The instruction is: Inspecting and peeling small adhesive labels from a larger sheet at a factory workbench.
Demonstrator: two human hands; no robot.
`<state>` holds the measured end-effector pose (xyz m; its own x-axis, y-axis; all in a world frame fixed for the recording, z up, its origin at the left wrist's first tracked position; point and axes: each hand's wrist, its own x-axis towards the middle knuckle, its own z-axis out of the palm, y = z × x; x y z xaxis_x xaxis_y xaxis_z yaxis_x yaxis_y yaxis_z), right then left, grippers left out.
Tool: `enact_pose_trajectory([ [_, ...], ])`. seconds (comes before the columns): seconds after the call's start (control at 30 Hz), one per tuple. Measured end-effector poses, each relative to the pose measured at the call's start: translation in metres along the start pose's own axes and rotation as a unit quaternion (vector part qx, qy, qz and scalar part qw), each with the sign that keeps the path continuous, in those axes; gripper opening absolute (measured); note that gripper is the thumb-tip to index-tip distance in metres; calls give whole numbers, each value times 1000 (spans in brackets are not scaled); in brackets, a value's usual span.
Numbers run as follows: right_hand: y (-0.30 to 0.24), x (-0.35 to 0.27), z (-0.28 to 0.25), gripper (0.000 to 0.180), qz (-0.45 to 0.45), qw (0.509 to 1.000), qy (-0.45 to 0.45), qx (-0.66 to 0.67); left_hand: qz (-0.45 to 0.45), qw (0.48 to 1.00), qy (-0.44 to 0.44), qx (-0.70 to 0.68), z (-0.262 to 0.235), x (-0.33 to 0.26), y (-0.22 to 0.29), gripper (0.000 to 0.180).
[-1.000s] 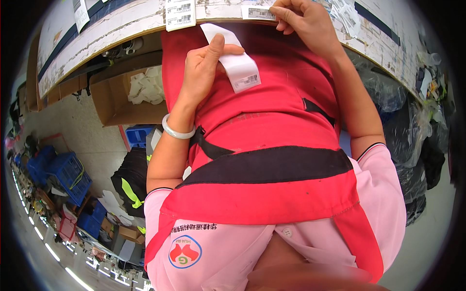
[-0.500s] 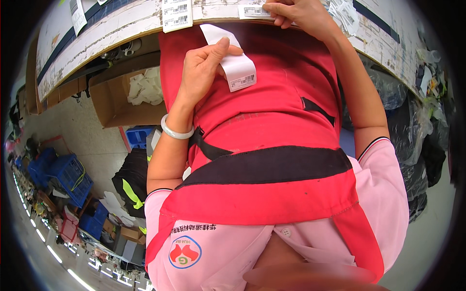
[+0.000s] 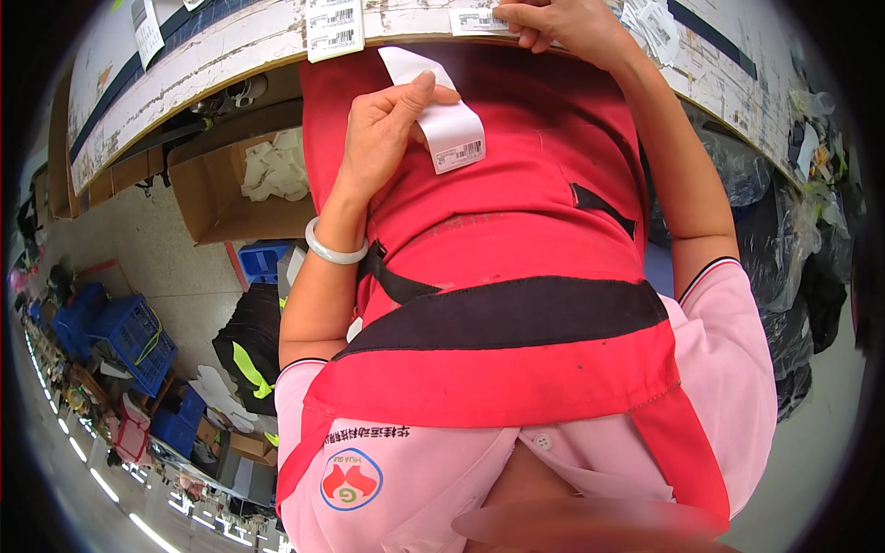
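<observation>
My left hand (image 3: 387, 129) holds a curled white paper label strip (image 3: 442, 120) against my red apron (image 3: 516, 240), thumb on top of the strip. A pale bangle (image 3: 334, 249) sits on that wrist. My right hand (image 3: 562, 23) rests at the edge of the worn white worktable (image 3: 230, 55), its fingers pressing on a small white barcode label (image 3: 475, 20) that lies there. Whether the fingers pinch that label is hidden.
More barcode labels (image 3: 334, 28) hang off the table edge. An open cardboard box (image 3: 230, 184) with white scraps stands under the table. Blue crates (image 3: 120, 332) and a black bag (image 3: 249, 346) lie on the floor at left. Dark plastic bags (image 3: 784, 258) fill the right.
The view has shifted slightly. My left hand with the strip and my right hand at the table edge keep nearly the same places.
</observation>
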<state>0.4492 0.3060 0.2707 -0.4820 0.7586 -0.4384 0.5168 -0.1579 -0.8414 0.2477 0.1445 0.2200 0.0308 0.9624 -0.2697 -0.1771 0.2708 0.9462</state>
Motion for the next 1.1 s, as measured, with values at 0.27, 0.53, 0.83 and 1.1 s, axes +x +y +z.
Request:
enact_pose_trajectory([
  [0.27, -3, 0, 1, 16, 3, 1000, 6, -10, -3, 1000, -6, 3, -1, 0, -1, 44],
  [0.53, -3, 1, 2, 16, 2, 1000, 6, -11, -20, 1000, -6, -20, -1, 0, -1, 43],
  [0.83, -1, -8, 3, 16, -32, 995, 33, -89, -34, 999, 1, -18, 3, 0, 1, 42],
  [1.1, 33, -41, -46, 17, -78, 988, 113, 65, -48, 997, -2, -64, 1, -10, 0, 30],
])
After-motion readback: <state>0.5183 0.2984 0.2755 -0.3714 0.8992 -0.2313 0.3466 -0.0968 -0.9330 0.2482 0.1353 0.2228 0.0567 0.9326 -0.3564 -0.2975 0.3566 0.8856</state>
